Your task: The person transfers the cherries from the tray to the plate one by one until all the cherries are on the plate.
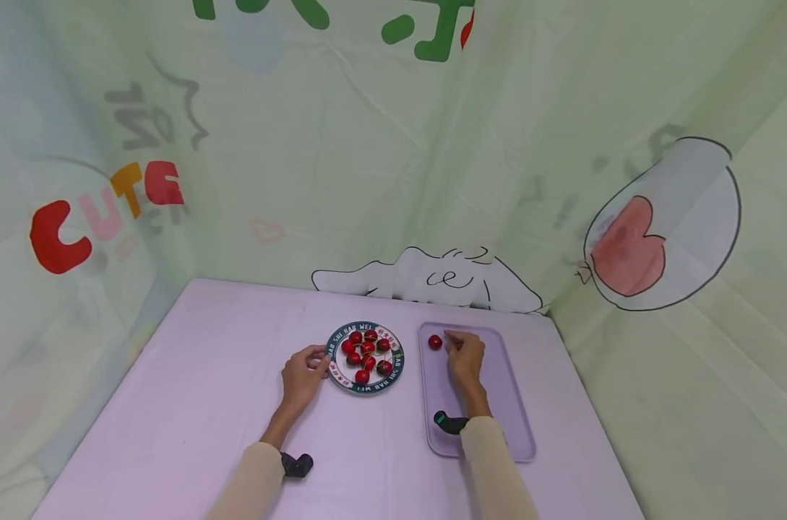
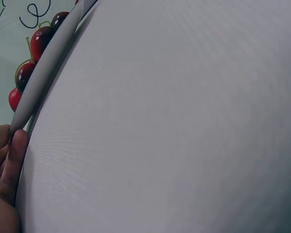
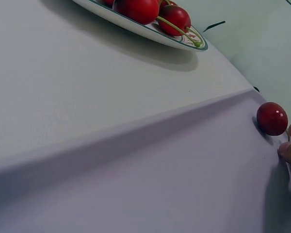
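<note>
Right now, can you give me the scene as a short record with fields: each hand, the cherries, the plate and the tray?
left hand: left hand holds the near-left rim of the plate; thumb on the rim in the left wrist view
right hand: right hand rests on the tray; its fingertips pinch the stem of the single cherry
cherries on plate: pile of cherries, several with stems
plate: round, patterned rim, on the lilac table
tray: lilac, rectangular, right of the plate
</note>
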Demonstrator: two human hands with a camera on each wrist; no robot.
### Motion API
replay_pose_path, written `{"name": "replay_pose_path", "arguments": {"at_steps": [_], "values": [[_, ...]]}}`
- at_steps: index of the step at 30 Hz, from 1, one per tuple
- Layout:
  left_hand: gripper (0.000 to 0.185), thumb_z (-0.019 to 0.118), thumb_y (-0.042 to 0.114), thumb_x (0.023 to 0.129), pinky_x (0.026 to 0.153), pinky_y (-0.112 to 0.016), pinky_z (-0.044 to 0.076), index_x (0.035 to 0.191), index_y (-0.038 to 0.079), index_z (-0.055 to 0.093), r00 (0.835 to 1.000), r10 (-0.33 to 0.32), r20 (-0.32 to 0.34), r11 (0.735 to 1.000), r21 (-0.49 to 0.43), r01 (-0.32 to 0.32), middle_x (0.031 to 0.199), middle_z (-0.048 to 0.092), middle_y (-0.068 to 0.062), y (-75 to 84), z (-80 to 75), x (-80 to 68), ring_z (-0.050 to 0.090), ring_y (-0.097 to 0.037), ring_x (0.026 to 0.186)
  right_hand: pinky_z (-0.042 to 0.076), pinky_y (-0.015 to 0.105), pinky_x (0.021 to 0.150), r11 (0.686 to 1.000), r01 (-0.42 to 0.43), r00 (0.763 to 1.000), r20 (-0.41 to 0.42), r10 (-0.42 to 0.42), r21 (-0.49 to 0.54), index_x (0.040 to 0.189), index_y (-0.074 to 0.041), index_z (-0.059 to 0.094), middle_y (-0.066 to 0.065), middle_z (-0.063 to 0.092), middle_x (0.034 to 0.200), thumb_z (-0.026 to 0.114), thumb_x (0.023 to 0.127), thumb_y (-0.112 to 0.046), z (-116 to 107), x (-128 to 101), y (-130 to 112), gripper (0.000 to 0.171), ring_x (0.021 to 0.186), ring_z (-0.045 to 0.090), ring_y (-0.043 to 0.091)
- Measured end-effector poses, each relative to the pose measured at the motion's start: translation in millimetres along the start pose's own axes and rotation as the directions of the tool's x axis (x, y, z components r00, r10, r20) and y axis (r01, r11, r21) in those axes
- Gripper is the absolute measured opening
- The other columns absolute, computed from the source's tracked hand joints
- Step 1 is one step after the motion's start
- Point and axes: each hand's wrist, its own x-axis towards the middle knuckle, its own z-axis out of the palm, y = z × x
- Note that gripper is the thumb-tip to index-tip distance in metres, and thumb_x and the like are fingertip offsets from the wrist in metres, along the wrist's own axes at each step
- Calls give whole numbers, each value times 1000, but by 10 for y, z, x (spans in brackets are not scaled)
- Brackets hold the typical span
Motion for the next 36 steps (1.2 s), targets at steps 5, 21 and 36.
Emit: {"name": "replay_pose_path", "arguments": {"at_steps": [5,21,36], "values": [[31,76,12,103,68,-13,57,132,4,76,1000,-7,12,1000,0,7,114,81,-15,-19,3,23,76,-8,72,55,32,73,999,22,1000,-14,-22,-27,109,2,84,24,82,101,76,91,11,13,37,21,22,87,75,35],[31,76,14,103,67,-12,57,133,5,75,1000,-5,8,1000,-1,5,115,80,-14,-44,17,19,75,-9,74,52,22,69,999,-11,999,-53,14,53,97,1,87,21,83,94,81,90,7,4,45,50,11,83,76,30],[30,76,13,103,65,-15,60,132,5,76,1000,3,5,1000,-15,-3,113,80,-14,-69,16,36,75,-8,74,52,13,80,969,-175,978,-86,192,172,104,-2,87,21,84,104,85,92,-1,23,11,48,12,103,80,34]]}}
